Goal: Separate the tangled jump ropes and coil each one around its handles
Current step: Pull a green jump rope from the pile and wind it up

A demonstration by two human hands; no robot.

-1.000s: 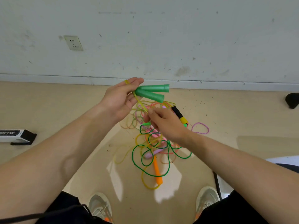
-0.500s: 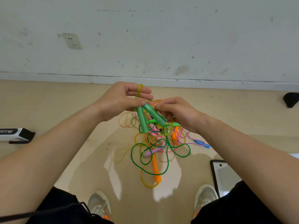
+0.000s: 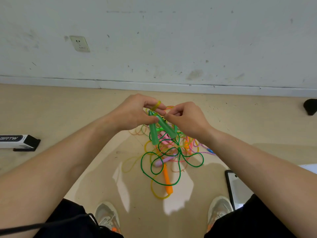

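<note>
A tangle of jump ropes lies on the floor: a dark green rope, a yellow rope, an orange handle, a pink handle and a pink-purple braided rope. My left hand grips two green handles by their tops, so they hang downward above the pile. A yellow rope loop sits over one left finger. My right hand pinches the rope right at the handle tops.
A white wall with a socket and baseboard runs behind. A white and black box lies at left, a dark object at far right, a phone by my right shoe.
The green handles swung from pointing right to hanging downward. My right hand rose from the pile to the handle tops, and both hands came together.
</note>
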